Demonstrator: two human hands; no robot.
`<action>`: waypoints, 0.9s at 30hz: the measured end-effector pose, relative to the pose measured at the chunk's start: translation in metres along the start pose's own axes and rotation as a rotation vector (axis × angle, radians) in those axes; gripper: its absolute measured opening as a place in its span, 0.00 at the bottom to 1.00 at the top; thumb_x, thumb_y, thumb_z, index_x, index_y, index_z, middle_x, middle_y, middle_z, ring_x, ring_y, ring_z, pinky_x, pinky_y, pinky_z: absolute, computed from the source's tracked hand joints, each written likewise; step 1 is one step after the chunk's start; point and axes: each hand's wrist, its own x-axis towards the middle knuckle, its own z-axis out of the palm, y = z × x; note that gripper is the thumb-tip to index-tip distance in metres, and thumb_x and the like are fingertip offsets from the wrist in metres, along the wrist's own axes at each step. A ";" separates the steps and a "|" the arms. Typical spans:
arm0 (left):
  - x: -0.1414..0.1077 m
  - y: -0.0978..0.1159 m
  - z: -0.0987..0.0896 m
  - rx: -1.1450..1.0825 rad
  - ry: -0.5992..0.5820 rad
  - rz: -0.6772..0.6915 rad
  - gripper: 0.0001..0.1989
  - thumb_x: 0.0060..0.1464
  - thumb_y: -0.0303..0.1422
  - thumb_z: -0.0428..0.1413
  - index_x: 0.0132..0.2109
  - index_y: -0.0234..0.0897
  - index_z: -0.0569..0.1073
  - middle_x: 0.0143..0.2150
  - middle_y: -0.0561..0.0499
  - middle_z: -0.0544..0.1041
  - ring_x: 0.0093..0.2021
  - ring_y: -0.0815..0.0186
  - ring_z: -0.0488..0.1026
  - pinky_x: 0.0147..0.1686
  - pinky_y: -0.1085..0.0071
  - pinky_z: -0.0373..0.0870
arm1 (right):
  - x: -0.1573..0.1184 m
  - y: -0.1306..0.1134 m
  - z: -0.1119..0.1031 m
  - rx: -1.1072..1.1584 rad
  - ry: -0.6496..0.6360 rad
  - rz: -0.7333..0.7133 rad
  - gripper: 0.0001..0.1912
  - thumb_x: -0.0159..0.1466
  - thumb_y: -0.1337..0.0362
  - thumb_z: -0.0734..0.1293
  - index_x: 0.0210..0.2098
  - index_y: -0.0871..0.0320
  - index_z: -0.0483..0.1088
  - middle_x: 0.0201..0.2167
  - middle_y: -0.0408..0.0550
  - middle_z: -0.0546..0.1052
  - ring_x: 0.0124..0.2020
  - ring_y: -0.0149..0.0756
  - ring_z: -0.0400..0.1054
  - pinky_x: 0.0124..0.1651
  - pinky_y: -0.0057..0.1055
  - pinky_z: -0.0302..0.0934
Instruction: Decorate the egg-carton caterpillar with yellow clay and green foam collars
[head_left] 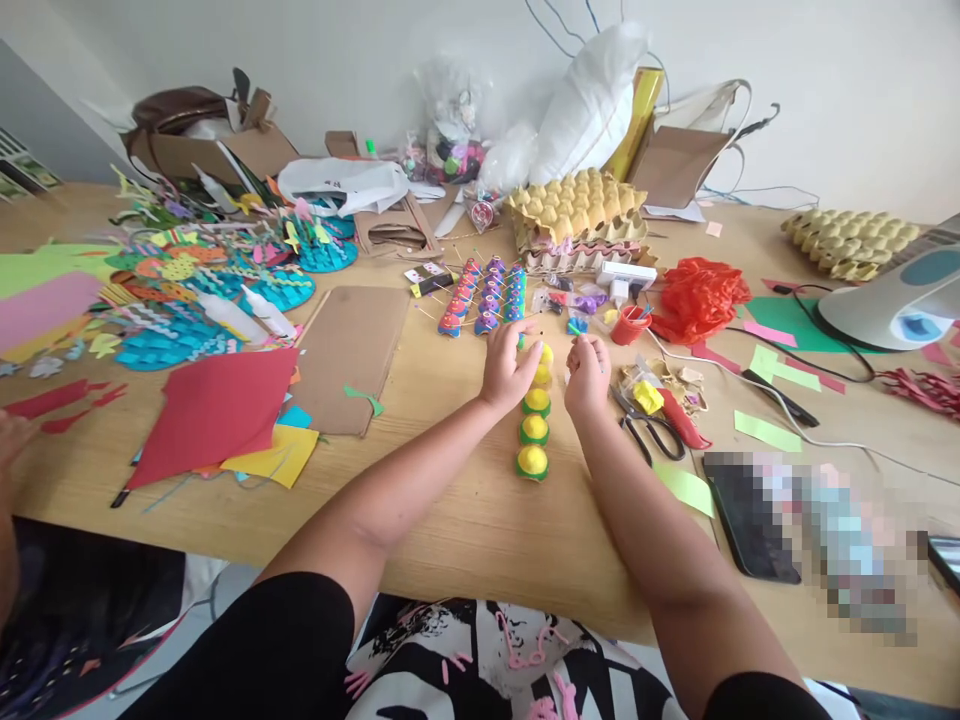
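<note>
A: What is being seen at the left?

B: Yellow paper (296,455) is being partly covered by a red sheet (214,410), and a cardboard piece (345,350) is being rested flat just beside them. The papers are probably being stacked there so that the middle of the table (450,500) is being spared.

A: And beyond the hands?

B: Three painted rows (491,295) are being lined up side by side, presumably so that they are being grouped as one set.

A: How is the left hand (512,368) being held?

B: It is being held at the left of the far end of the yellow-and-green row (535,430), its thumb and fingers being spread apart. The end is perhaps being steadied; whether it is being touched cannot be told.

A: Where is that row being placed?

B: It is being set on the table between the forearms, pointing away from the body, probably so that it is being reached from both sides.

A: And the right hand (587,375)?

B: Its fingers are being curled together just right of the row; whether something small is being pinched cannot be told. Scissors (651,428) are being rested near that forearm, apparently within reach.

A: How is the row looking?

B: Rounded yellow bumps are being edged with green below; the far end is being partly hidden.
</note>
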 end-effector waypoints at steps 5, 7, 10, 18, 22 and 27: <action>0.001 -0.016 0.002 -0.015 -0.059 0.040 0.15 0.71 0.41 0.55 0.58 0.39 0.74 0.51 0.44 0.81 0.53 0.59 0.76 0.55 0.60 0.73 | -0.005 0.018 -0.005 -0.065 -0.091 -0.116 0.23 0.64 0.41 0.68 0.29 0.52 0.62 0.26 0.38 0.62 0.30 0.32 0.56 0.38 0.31 0.56; -0.002 -0.018 -0.001 -0.013 -0.084 0.046 0.16 0.71 0.42 0.56 0.59 0.39 0.73 0.51 0.43 0.81 0.54 0.59 0.75 0.55 0.60 0.73 | -0.007 0.020 -0.008 -0.086 -0.151 -0.122 0.22 0.64 0.42 0.68 0.28 0.53 0.64 0.26 0.39 0.65 0.31 0.33 0.59 0.39 0.32 0.58; -0.004 -0.019 -0.005 -0.029 -0.132 0.040 0.20 0.70 0.45 0.57 0.61 0.39 0.73 0.51 0.43 0.80 0.55 0.58 0.75 0.55 0.60 0.73 | -0.008 0.017 -0.011 -0.121 -0.220 -0.132 0.20 0.64 0.45 0.70 0.27 0.53 0.67 0.26 0.41 0.68 0.32 0.35 0.61 0.38 0.33 0.58; 0.001 -0.025 -0.001 -0.070 -0.237 0.162 0.15 0.70 0.44 0.58 0.56 0.41 0.80 0.49 0.46 0.85 0.51 0.60 0.77 0.56 0.59 0.72 | -0.004 0.011 -0.014 -0.197 -0.322 -0.168 0.19 0.64 0.46 0.70 0.28 0.53 0.68 0.26 0.41 0.68 0.32 0.35 0.61 0.38 0.33 0.59; -0.001 -0.024 -0.001 -0.072 -0.208 0.177 0.14 0.69 0.44 0.59 0.51 0.42 0.84 0.44 0.47 0.86 0.47 0.60 0.77 0.51 0.60 0.74 | -0.004 0.012 -0.014 -0.235 -0.339 -0.190 0.22 0.65 0.43 0.70 0.27 0.53 0.68 0.25 0.41 0.68 0.31 0.35 0.61 0.37 0.33 0.59; 0.001 -0.022 -0.003 -0.040 -0.207 0.152 0.14 0.70 0.44 0.58 0.48 0.42 0.85 0.42 0.47 0.86 0.44 0.61 0.78 0.49 0.59 0.75 | -0.004 0.011 -0.012 -0.267 -0.329 -0.205 0.27 0.66 0.36 0.68 0.28 0.53 0.70 0.25 0.41 0.69 0.31 0.35 0.62 0.37 0.34 0.60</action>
